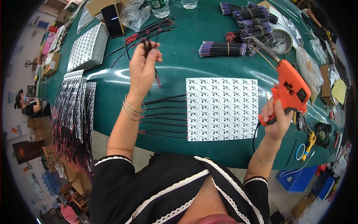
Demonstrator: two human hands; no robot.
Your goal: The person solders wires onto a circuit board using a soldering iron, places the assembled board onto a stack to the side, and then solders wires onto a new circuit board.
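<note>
My left hand (pixel 143 71) is raised left of the middle, its fingers pinched round a few black wires (pixel 158 77) with red ends; the fingertips are slightly blurred. In my right hand (pixel 278 121) is an orange soldering gun (pixel 292 84), gripped by its handle, with its metal tip pointing up and left, away from the board. Between the hands lies a white circuit board panel (pixel 222 109) divided into many small units. Several black wires (pixel 167 114) run leftward from its left edge, some showing red ends. Beyond my left hand a loose pile of black and red wires (pixel 149 30) is spread out.
A stack of white panels (pixel 87 46) stands at left, with wired panels (pixel 76 108) hanging over the table edge. Tied wire bundles (pixel 222 49) and a metal bowl (pixel 281 41) lie at the back right. A phone (pixel 112 21) and a bottle (pixel 159 8) stand farther back.
</note>
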